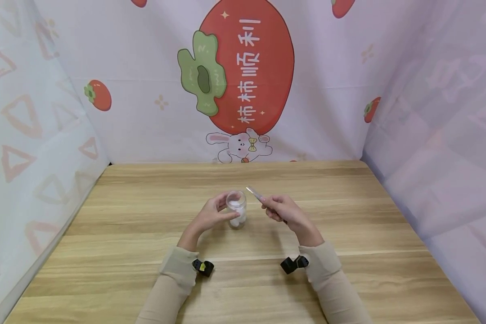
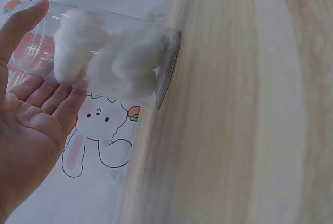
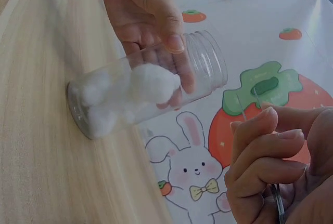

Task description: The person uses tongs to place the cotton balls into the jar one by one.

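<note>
A clear, lidless jar [image 1: 236, 209] stands upright on the wooden table, with several white cotton balls [image 3: 151, 82] inside its lower and middle part. My left hand [image 1: 213, 215] holds the jar near its neck, thumb on the near side and fingers round the far side. Tweezers [image 1: 254, 193] are pinched in my right hand [image 1: 282, 209], just right of the jar. Their tips point up and left, apart from the rim, with nothing visible between them. In the right wrist view, curled fingers hide the middle of the tweezers.
The wooden table [image 1: 146, 270] runs back to a white cloth [image 1: 137, 54] printed with persimmons and a rabbit. More cloth hangs along the left and right sides. Each wrist wears a small black camera [image 1: 203, 267].
</note>
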{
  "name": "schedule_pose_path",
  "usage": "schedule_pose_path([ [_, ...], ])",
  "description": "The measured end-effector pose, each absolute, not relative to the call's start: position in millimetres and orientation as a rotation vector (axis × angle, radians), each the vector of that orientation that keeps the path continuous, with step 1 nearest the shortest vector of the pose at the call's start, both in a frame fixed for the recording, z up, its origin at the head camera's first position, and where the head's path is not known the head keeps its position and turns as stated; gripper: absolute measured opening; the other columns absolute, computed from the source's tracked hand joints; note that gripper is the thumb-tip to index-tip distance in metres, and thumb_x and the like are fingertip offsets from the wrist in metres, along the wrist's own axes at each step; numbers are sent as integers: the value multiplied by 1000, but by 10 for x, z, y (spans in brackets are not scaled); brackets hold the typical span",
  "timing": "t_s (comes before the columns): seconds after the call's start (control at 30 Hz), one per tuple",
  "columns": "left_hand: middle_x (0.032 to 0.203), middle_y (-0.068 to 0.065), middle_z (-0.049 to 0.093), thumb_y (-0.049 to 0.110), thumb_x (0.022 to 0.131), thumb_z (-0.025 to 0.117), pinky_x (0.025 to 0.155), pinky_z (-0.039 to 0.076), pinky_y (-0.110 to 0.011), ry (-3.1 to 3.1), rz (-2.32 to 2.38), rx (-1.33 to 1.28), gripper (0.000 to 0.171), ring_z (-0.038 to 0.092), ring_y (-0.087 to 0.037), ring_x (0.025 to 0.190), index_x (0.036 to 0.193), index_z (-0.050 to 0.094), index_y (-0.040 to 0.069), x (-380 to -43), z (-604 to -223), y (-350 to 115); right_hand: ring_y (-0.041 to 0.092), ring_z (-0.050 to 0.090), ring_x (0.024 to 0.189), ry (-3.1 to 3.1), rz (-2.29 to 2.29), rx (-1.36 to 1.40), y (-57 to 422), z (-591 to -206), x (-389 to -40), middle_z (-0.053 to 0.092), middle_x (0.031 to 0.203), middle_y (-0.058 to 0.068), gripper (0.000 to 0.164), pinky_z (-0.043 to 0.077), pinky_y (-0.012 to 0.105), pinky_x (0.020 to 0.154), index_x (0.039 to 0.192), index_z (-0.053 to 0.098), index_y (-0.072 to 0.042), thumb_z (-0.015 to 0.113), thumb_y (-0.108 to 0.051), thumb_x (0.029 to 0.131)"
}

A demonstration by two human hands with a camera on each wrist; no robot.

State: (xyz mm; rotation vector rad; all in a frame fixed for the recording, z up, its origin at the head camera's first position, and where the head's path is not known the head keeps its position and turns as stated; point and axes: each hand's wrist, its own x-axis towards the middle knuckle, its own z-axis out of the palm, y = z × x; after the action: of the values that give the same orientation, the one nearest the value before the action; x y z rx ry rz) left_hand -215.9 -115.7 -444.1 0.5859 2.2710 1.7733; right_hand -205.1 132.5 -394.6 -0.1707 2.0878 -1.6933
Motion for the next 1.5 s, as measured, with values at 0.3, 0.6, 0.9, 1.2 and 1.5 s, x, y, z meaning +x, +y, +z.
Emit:
schedule_pose_path([
  [0.3,141,-17,55,10,83,74,122,33,-47,2280,1765,580,63,46,-32,137,139,46,5,-2161,-4438,-1167,-1,38,44,2006,-1749,-91,1345,-3959,-2065,55,60,-11,23,26,13,40,86,55,-10,46,-24,101],
  [0.6,142,-19,53,11,83,74,121,34,-48,2292,1750,586,65,46,-35,137,140,44,1,-2171,-4451,-1175,0,59,60,1812,-1855,-104,1394,-4038,-2110,70,75,-7,30,46,11,53,112,54,8,40,-17,103],
  [0.9,143,-17,53,11,82,75,122,33,-47,2277,1748,540,66,45,-33,139,140,44,3,-2165,-4439,-1164,6,72,84,1615,-1946,-117,1476,-4102,-2158,74,88,-3,29,60,18,79,122,48,8,36,-11,103],
  [1.2,143,-18,52,12,82,75,122,33,-47,2280,1748,554,67,45,-34,139,141,44,2,-2159,-4440,-1164,10,68,85,1411,-2075,27,1504,-4135,-2200,70,85,1,19,62,22,83,108,58,0,42,-6,101],
  [1.5,144,-19,51,12,82,75,121,34,-48,2283,1747,549,69,44,-35,139,142,42,2,-2147,-4422,-1158,9,70,82,1409,-2058,90,1529,-4232,-2257,73,83,1,20,62,21,83,96,63,-5,44,-5,100],
])
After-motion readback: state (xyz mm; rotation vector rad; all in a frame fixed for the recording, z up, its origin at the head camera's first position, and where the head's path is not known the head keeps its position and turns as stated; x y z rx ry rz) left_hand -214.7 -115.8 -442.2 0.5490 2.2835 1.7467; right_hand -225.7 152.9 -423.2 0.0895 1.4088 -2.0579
